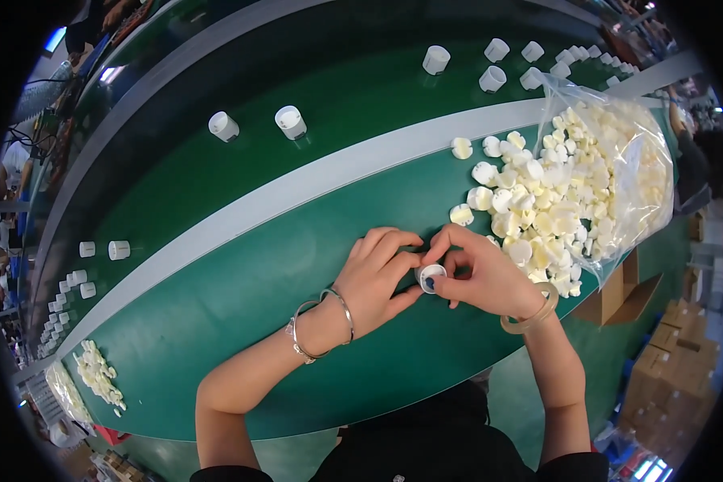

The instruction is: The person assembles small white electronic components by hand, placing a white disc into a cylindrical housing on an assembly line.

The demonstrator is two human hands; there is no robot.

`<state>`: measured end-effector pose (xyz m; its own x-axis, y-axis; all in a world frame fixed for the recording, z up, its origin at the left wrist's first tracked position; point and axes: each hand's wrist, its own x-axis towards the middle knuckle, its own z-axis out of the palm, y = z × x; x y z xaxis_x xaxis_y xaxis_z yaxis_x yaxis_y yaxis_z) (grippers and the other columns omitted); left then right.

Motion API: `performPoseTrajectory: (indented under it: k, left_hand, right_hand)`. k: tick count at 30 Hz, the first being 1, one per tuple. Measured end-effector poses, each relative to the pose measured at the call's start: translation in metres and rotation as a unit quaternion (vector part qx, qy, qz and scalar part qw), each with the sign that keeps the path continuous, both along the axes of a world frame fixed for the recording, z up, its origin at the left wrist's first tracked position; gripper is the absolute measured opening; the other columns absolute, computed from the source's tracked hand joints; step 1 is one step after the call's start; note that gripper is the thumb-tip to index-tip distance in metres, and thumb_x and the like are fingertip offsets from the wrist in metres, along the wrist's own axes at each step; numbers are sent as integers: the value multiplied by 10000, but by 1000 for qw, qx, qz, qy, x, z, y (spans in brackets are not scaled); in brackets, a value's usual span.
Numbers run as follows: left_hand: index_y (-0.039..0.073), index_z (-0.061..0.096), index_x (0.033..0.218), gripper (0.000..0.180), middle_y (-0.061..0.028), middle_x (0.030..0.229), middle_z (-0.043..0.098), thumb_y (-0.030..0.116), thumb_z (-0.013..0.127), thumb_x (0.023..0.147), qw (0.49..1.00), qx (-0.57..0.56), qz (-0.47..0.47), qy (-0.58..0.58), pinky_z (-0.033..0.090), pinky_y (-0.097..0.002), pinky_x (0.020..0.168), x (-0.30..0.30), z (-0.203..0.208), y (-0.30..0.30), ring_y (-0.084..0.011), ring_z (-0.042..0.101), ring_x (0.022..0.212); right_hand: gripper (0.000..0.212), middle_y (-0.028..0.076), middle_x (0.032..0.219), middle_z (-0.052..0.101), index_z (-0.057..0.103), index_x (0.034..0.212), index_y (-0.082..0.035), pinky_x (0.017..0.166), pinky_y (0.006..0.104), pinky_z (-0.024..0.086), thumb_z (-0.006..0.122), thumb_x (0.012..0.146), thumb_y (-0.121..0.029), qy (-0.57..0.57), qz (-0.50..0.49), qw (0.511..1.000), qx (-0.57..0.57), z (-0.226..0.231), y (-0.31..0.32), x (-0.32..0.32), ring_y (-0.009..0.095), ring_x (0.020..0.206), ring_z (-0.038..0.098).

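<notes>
Both my hands meet over the green worktable (297,241) around one small white plastic cup (432,278). My left hand (377,273) has its fingers curled against the cup's left side. From the right, my right hand (482,277) pinches the cup, its dark-nailed thumb at the opening. Whether a smaller part sits inside the cup I cannot make out. Just right of my hands lies a heap of small white and cream plastic pieces (538,209), spilling out of a clear plastic bag (639,177).
Beyond a grey rail (273,199) runs a green conveyor belt (361,88) carrying white cups (291,122) in ones and clusters. A smaller pile of cream pieces (98,376) lies at the table's far left end. Cardboard boxes (671,369) are stacked on the floor at right.
</notes>
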<state>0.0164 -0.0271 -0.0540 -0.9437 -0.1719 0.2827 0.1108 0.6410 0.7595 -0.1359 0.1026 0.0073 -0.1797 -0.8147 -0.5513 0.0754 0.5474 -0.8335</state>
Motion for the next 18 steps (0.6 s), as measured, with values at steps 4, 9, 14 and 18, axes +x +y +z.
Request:
performPoseTrajectory:
  k: [4, 9, 14, 18]
  left_hand:
    - [56, 590, 1063, 399, -86, 1211, 495, 93, 749, 698, 1000, 4, -15, -15, 399, -405, 923, 1, 1, -2, -301, 453, 1133]
    - [58, 593, 1162, 463, -102, 1281, 477, 54, 717, 716, 995, 23, -74, -65, 403, -403, 949, 2, 15, -17, -316, 447, 1147]
    - [60, 648, 1022, 313, -101, 1184, 553, 9, 696, 716, 994, 9, -2, -109, 401, -387, 944, 6, 48, -18, -299, 513, 1046]
    - [69, 622, 833, 210, -48, 1005, 581, 26, 747, 669, 986, -138, 70, -65, 387, -354, 772, 14, 64, -3, -237, 537, 933]
  right_hand:
    - [201, 31, 885, 552, 520, 993, -7, 576, 215, 523, 635, 828, -3, 2, -7, 1000, -14, 0, 3, 2, 70, 670, 558]
    - [388, 30, 1008, 540, 517, 1114, -43, 617, 221, 532, 679, 769, 33, 63, -34, 994, -81, 4, 18, 19, 85, 793, 574]
    - [349, 51, 1027, 538, 566, 1038, -34, 610, 234, 535, 736, 735, -4, 258, -77, 951, -149, -15, 22, 43, 139, 798, 582]
    - [342, 59, 1002, 557, 565, 1024, -38, 595, 247, 536, 736, 730, -10, 331, -89, 919, -195, -21, 19, 50, 156, 806, 577]
